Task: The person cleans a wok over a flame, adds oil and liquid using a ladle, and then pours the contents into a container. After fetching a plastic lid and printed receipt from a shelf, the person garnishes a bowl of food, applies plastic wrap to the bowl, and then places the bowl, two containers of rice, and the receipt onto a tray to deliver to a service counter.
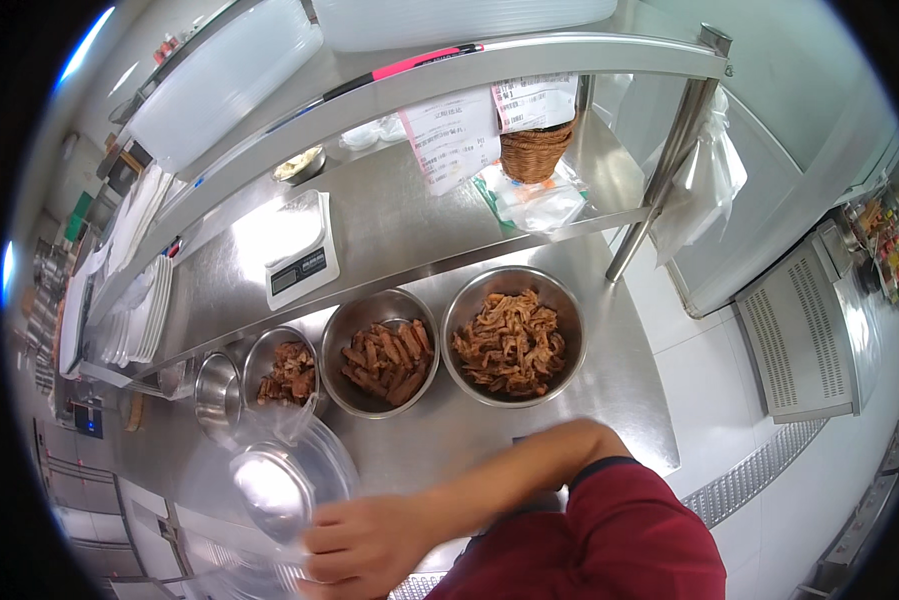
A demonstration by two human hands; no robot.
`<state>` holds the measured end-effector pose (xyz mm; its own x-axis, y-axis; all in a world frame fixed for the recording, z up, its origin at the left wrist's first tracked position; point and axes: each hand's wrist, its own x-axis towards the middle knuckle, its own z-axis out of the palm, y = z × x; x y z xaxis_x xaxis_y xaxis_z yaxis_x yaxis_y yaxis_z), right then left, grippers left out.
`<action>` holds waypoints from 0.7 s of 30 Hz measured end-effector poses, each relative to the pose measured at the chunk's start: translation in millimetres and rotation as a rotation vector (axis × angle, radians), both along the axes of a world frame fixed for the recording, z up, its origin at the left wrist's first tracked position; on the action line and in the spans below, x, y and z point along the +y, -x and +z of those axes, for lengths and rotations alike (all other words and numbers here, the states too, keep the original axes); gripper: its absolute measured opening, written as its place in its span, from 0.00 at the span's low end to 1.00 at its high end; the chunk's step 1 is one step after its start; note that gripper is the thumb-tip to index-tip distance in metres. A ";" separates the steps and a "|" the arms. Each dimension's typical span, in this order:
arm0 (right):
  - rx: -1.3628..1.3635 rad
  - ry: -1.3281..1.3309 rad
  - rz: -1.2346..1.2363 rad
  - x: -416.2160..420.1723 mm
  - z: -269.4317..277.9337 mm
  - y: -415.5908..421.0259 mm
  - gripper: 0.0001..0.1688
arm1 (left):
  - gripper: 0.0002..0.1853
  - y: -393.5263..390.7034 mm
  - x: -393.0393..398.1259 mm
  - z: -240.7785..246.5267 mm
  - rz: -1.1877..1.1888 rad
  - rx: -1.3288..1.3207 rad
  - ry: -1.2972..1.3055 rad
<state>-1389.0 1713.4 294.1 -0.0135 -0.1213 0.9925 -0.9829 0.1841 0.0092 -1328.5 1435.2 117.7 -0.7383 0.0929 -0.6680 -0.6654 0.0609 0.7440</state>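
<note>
My right hand [367, 536] is blurred, low in the view, with its fingers curled by a shiny metal vessel [269, 484] and clear plastic [329, 442]. Blur hides whether the fingers grip either one. My left hand is out of view. Behind the plastic, a row of stainless steel bowls stands on the metal counter [622, 352]. The rightmost bowl [524, 277] holds shredded brown meat [513, 341]. Meat strips [389, 360] lie in the middle bowl [355, 315]. A smaller bowl [258, 360] contains meat chunks [292, 371], beside another steel bowl [216, 386].
Above the bowls runs a steel shelf [397, 199] carrying a digital scale [303, 251], stacked white plates [145, 326] and a wicker basket [535, 154]. Printed slips [457, 142] hang from the upper rail [599, 49]. A steel post [667, 172] supports the shelf's right end.
</note>
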 end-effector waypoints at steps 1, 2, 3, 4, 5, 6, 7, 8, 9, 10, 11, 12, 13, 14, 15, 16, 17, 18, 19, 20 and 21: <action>-0.091 0.029 -0.014 -2.3 -22.2 -14.7 0.06 | 0.17 10.7 20.6 27.2 0.164 0.043 -0.097; -0.260 0.066 0.029 -6.2 -36.6 -32.9 0.06 | 0.17 15.7 36.8 55.3 0.345 0.092 -0.203; -0.418 -0.009 0.054 -7.7 -56.4 -48.6 0.13 | 0.17 24.2 58.8 79.2 0.502 0.143 -0.310; -0.639 0.074 0.163 -15.8 -69.6 -64.1 0.11 | 0.17 28.3 71.2 91.6 0.617 0.188 -0.384; -0.859 0.167 0.283 -20.9 -77.6 -76.3 0.09 | 0.17 29.9 77.4 101.4 0.718 0.237 -0.436; -0.992 0.200 0.320 -22.0 -84.9 -86.5 0.10 | 0.16 31.3 64.5 84.8 0.657 0.248 -0.411; -1.125 0.235 0.365 -24.0 -94.7 -94.2 0.12 | 0.16 32.4 50.0 66.6 0.603 0.261 -0.384; -1.257 0.266 0.418 -24.3 -100.6 -98.9 0.14 | 0.16 35.1 29.6 45.9 0.556 0.278 -0.356; -1.301 0.172 0.433 -17.9 -101.9 -98.0 0.14 | 0.18 44.4 18.0 30.7 0.485 0.173 -0.312; -1.344 0.076 0.455 -8.5 -100.1 -93.9 0.14 | 0.18 43.1 8.4 13.7 0.445 0.175 -0.520; -1.384 -0.022 0.481 0.0 -99.9 -90.3 0.13 | 0.19 40.0 2.5 3.6 0.404 0.177 -0.726; -1.395 -0.068 0.561 6.9 -104.8 -88.1 0.14 | 0.21 39.4 6.0 4.8 0.511 0.180 -0.600; -1.342 -0.047 0.462 12.7 -111.1 -83.0 0.15 | 0.22 39.8 13.7 8.4 0.615 0.182 -0.473; -1.288 -0.027 0.365 18.7 -117.5 -77.2 0.15 | 0.24 39.4 17.8 10.9 0.717 0.184 -0.344; -1.231 -0.003 0.264 27.6 -118.5 -71.9 0.15 | 0.23 40.6 17.8 11.9 0.686 0.182 -0.380; -1.246 0.046 0.125 44.9 -112.1 -66.9 0.15 | 0.23 40.7 12.7 12.4 0.667 0.184 -0.414; -1.255 0.097 -0.020 69.1 -102.0 -61.4 0.14 | 0.22 42.0 8.8 12.4 0.642 0.185 -0.450; -1.269 0.295 -0.061 88.6 -87.3 -53.0 0.12 | 0.24 42.6 3.8 10.0 0.578 0.208 -0.449; -1.275 0.491 -0.090 104.8 -76.0 -42.6 0.11 | 0.24 40.1 2.7 11.2 0.590 0.207 -0.452; -1.239 0.636 -0.136 122.1 -70.1 -34.8 0.11 | 0.24 40.4 4.6 14.3 0.592 0.200 -0.459; -1.198 0.781 -0.178 137.2 -66.1 -28.0 0.11 | 0.25 40.2 5.2 16.3 0.594 0.195 -0.462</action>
